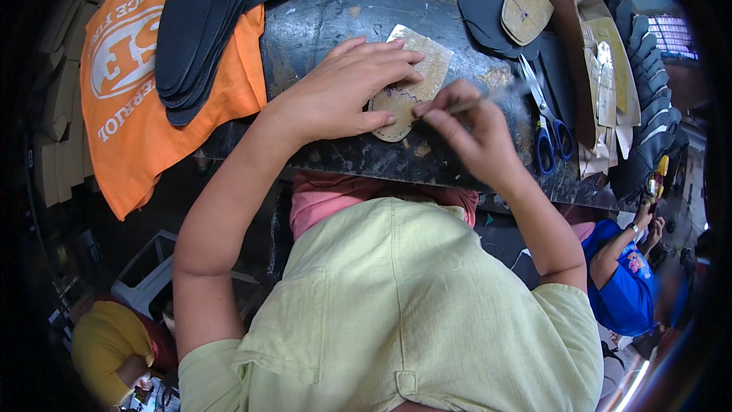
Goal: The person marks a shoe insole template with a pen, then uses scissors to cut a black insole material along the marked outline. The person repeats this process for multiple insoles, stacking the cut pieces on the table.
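A tan template (433, 61) with a rounded lower end, dotted edge and blue pen marks lies on the dark worktable (343, 8). My left hand (339, 92) is spread across its left side, pressing it with fingers stretched out. At the template's lower right edge, my right hand (474, 134) pinches a thin pen-like tool (499, 94), blurred by motion. Its tip is close to the edge; whether it touches cannot be made out. Whether a dark sheet lies under the template is also unclear.
Blue-handled scissors (545, 115) lie to the right, below black cut pieces (480, 0) and another tan template (526, 9). An open cardboard box (576, 69) stands farther right. Left, stacked black pieces (194, 46) rest on an orange cloth (130, 122). Other people sit at both sides.
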The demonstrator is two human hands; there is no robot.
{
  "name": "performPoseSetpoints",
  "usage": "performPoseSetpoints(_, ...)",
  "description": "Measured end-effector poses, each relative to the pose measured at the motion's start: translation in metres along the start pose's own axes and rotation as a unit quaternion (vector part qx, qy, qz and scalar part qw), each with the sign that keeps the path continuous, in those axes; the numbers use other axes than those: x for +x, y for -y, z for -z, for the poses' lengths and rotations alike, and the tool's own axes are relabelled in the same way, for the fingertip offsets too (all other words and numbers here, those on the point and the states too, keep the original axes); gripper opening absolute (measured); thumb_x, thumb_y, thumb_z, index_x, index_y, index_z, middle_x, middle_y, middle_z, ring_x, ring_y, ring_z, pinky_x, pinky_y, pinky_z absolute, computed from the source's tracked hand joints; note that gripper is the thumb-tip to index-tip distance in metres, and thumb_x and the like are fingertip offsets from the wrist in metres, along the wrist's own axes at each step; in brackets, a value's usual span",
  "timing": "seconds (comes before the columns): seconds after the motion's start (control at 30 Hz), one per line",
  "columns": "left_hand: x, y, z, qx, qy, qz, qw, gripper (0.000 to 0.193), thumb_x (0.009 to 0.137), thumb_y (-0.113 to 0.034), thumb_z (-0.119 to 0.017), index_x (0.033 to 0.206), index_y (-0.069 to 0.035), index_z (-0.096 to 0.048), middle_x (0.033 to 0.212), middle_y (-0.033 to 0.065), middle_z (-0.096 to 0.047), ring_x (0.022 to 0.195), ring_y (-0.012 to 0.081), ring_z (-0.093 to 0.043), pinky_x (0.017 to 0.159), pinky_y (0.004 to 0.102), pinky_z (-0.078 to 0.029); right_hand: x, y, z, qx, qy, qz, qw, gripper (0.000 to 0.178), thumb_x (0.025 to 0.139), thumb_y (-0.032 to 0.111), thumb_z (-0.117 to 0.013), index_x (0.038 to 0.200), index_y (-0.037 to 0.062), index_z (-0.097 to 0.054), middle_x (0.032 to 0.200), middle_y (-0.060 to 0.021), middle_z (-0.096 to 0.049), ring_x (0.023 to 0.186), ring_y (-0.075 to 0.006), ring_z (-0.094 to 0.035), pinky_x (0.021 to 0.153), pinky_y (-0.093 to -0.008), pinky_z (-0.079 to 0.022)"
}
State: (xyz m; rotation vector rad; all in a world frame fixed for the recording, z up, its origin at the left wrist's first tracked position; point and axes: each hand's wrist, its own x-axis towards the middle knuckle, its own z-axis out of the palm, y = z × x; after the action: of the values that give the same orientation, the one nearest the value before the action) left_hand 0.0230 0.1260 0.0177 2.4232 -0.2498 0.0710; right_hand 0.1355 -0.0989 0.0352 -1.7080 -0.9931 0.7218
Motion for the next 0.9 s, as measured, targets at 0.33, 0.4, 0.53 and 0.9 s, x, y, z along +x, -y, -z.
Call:
performPoseSetpoints(0.33,-0.001,0.001,-0.002,-0.001,-0.01,-0.006,1.0,0.06,0.084,-0.016,-0.077,0.141,-0.013,-0.06,0.161,0.0049,-0.048,0.154,0.0297,-0.035,0.128,0.0536,-0.02,-0.002,0.003,-0.006,-0.173,0.054,0.16,0.97,0.011,0.096,0.006,-0.071,0.099,-0.0013,-0.064,0.091,-0.0097,-0.065,0.084,-0.022,-0.068,0.076,-0.0343,-0.053)
performPoseSetpoints(0.4,0.0,0.002,-0.003,-0.001,-0.009,-0.006,1.0,0.06,0.084,-0.016,-0.077,0.141,-0.013,-0.06,0.161,0.0048,-0.048,0.155,0.0297,-0.035,0.128,0.0538,-0.02,-0.002,0.003,-0.007,-0.077,0.018,0.035,0.996,0.012,0.093,0.005,-0.073,0.099,-0.0006,-0.063,0.091,-0.011,-0.066,0.084,-0.0259,-0.068,0.076,-0.0358,-0.054)
performPoseSetpoints(0.53,-0.001,0.0,-0.003,-0.001,-0.005,0.001,1.0,0.059,0.084,-0.017,-0.075,0.141,-0.014,-0.06,0.161,0.0048,-0.048,0.155,0.0298,-0.035,0.128,0.0541,-0.019,-0.002,0.004,-0.009,-0.079,0.022,0.095,0.992,0.012,0.096,0.007,-0.071,0.1,-0.0015,-0.063,0.091,-0.0091,-0.065,0.082,-0.0216,-0.067,0.074,-0.035,-0.053)
performPoseSetpoints(0.9,-0.001,0.0,-0.004,-0.007,-0.013,0.0,1.0,0.058,0.084,-0.017,-0.076,0.14,-0.013,-0.061,0.161,0.0052,-0.048,0.155,0.0294,-0.034,0.128,0.0544,-0.018,-0.003,0.003,-0.012,-0.123,0.043,0.106,0.986,0.012,0.101,0.007,-0.066,0.1,-0.003,-0.06,0.089,-0.006,-0.063,0.084,-0.0145,-0.067,0.073,-0.0307,-0.053)
